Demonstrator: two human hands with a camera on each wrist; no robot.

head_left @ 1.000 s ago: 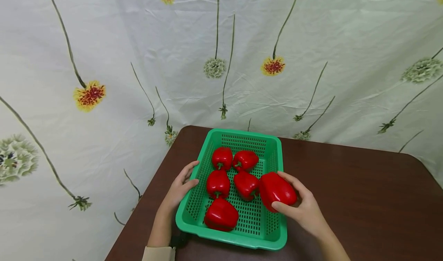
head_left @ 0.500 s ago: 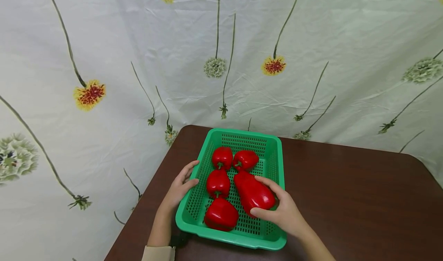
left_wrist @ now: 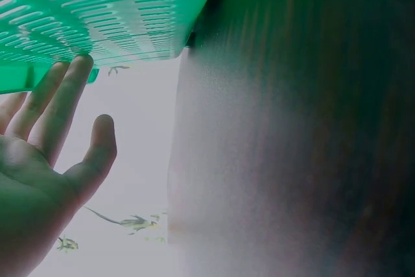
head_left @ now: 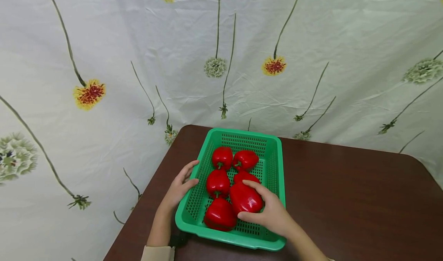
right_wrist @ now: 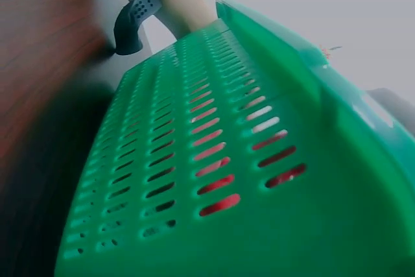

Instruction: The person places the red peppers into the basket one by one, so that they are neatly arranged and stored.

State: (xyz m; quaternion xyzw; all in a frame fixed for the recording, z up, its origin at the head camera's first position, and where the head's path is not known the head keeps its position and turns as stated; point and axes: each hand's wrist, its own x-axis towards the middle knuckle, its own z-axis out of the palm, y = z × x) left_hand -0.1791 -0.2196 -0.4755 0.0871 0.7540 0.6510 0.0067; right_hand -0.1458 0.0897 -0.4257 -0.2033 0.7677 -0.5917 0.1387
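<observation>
A green plastic basket [head_left: 230, 238] with slotted walls holds several glossy red bell peppers. My right hand [head_left: 271, 213] reaches over its right rim and grips one red bell pepper [head_left: 245, 198] between thumb and fingers. This pepper sits low in the basket, beside the front-left pepper [head_left: 220, 214], and partly covers another pepper [head_left: 246, 177] behind it. At the left side, my left hand [head_left: 180, 188] rests on the basket with its fingers extended. In the left wrist view, fingertips [left_wrist: 79, 63] of that hand touch the slotted wall. The basket wall [right_wrist: 188, 154] hides my right hand in the right wrist view.
The basket stands on a dark brown table [head_left: 346, 191] whose surface stretches to the right. A white cloth with printed flowers [head_left: 194, 53] hangs behind and to the left. A black wrist strap [right_wrist: 139, 14] shows on the left arm.
My right hand has carried the gripped pepper leftward from the basket's right rim, down beside the front-left pepper, which has shifted slightly. The left hand has stayed on the basket.
</observation>
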